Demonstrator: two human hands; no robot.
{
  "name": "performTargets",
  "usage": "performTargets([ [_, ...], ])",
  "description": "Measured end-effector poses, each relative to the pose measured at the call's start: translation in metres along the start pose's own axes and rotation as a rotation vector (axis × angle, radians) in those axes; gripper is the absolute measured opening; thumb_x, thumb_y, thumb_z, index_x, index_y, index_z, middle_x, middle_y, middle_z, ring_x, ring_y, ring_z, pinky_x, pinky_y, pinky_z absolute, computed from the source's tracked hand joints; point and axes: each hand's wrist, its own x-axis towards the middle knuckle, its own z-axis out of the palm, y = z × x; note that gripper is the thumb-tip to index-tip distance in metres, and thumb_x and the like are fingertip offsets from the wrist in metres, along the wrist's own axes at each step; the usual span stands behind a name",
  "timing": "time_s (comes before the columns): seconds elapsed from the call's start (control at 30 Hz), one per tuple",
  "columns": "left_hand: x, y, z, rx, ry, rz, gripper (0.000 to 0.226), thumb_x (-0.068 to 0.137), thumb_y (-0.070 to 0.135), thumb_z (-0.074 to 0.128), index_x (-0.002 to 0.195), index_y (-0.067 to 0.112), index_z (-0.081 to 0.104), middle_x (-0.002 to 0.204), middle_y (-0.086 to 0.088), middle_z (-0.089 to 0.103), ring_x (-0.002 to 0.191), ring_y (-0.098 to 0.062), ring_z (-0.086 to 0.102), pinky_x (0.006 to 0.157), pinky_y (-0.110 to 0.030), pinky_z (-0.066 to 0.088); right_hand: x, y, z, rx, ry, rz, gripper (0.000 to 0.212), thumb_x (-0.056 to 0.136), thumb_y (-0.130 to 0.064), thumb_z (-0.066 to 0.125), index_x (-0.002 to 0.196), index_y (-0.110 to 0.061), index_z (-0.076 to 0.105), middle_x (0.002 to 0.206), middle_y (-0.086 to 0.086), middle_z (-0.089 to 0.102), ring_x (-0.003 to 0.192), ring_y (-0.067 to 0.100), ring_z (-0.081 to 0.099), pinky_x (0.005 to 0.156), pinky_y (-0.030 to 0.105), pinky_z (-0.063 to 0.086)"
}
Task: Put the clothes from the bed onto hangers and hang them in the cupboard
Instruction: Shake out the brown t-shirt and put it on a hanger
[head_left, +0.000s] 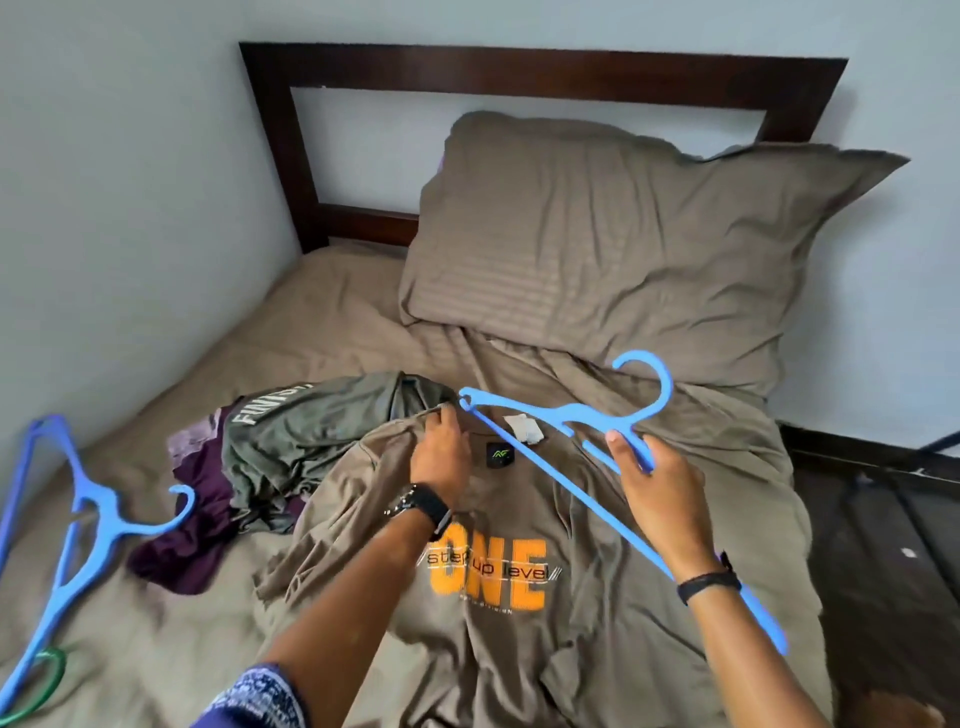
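A brown T-shirt (498, 639) with an orange "ONE" print lies flat on the bed, collar toward the pillow. My left hand (439, 454) pinches the shirt's left shoulder at the collar. My right hand (657, 493) grips a blue plastic hanger (550, 415) by its neck, holding it slanted above the collar, with its left tip beside my left fingers. A grey-green garment (306, 431) and a purple one (192, 535) lie crumpled to the left. The cupboard is out of sight.
More blue hangers (78, 530) and a green one (49, 680) lie at the bed's left edge by the wall. A brown pillow (623, 249) leans on the dark wooden headboard (519, 67). Dark floor (883, 545) runs along the right of the bed.
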Motion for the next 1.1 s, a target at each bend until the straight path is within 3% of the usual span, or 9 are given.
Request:
performTargets([
  [0.13,0.015,-0.012,0.000,-0.077,0.058,-0.071,0.046,0.093,0.018,0.055,0.129,0.000,0.032,0.122,-0.024,0.052,0.112,-0.040,0.052,0.085,-0.045,0.043,0.006,0.003,-0.006,-0.065,0.072,-0.008,0.053,0.087,-0.055,0.055,0.056,-0.019,0.033,0.055,-0.003,0.042,0.069,0.032,0.040,0.059,0.037,0.035],
  [0.33,0.019,-0.023,-0.004,-0.244,0.165,-0.138,0.026,0.090,0.008,0.053,0.115,0.000,0.051,0.105,-0.022,0.063,0.104,-0.041,0.055,0.082,-0.043,0.044,0.008,0.005,-0.012,-0.081,0.067,-0.058,0.057,0.084,-0.053,0.060,0.054,-0.015,0.030,0.049,-0.001,0.037,0.064,0.032,0.035,0.056,0.038,0.034],
  [0.53,0.023,-0.036,-0.015,-0.470,0.224,-0.166,0.022,0.087,0.003,0.049,0.102,0.002,0.065,0.086,-0.019,0.070,0.075,-0.035,0.068,0.073,-0.047,0.057,0.006,0.001,-0.005,-0.041,0.026,-0.108,0.055,0.084,-0.051,0.060,0.056,-0.015,0.030,0.048,-0.001,0.034,0.061,0.028,0.031,0.056,0.039,0.036],
  [0.67,0.021,-0.030,-0.030,-0.532,0.268,-0.183,0.019,0.092,0.006,0.051,0.105,0.001,0.065,0.080,-0.009,0.067,0.054,-0.019,0.062,0.056,-0.025,0.056,0.009,0.000,-0.005,-0.118,0.046,-0.121,0.056,0.085,-0.055,0.058,0.057,-0.015,0.031,0.052,0.000,0.039,0.063,0.030,0.037,0.054,0.037,0.034],
  [0.87,0.015,-0.023,-0.034,-0.262,0.205,0.085,0.018,0.090,0.015,0.062,0.102,0.006,0.071,0.108,-0.014,0.059,0.105,-0.026,0.053,0.087,-0.019,0.032,0.013,-0.010,0.000,-0.114,-0.047,-0.207,0.057,0.084,-0.055,0.059,0.056,-0.014,0.031,0.047,0.000,0.037,0.049,0.018,0.035,0.049,0.033,0.029],
  [1.1,-0.001,-0.008,-0.064,-0.312,0.183,0.311,0.014,0.090,0.015,0.062,0.098,0.008,0.071,0.094,-0.004,0.070,0.087,-0.015,0.063,0.075,-0.015,0.041,0.023,-0.038,0.021,-0.012,-0.189,-0.269,0.055,0.085,-0.057,0.056,0.060,-0.010,0.041,0.052,0.003,0.047,0.054,0.021,0.042,0.052,0.033,0.031],
])
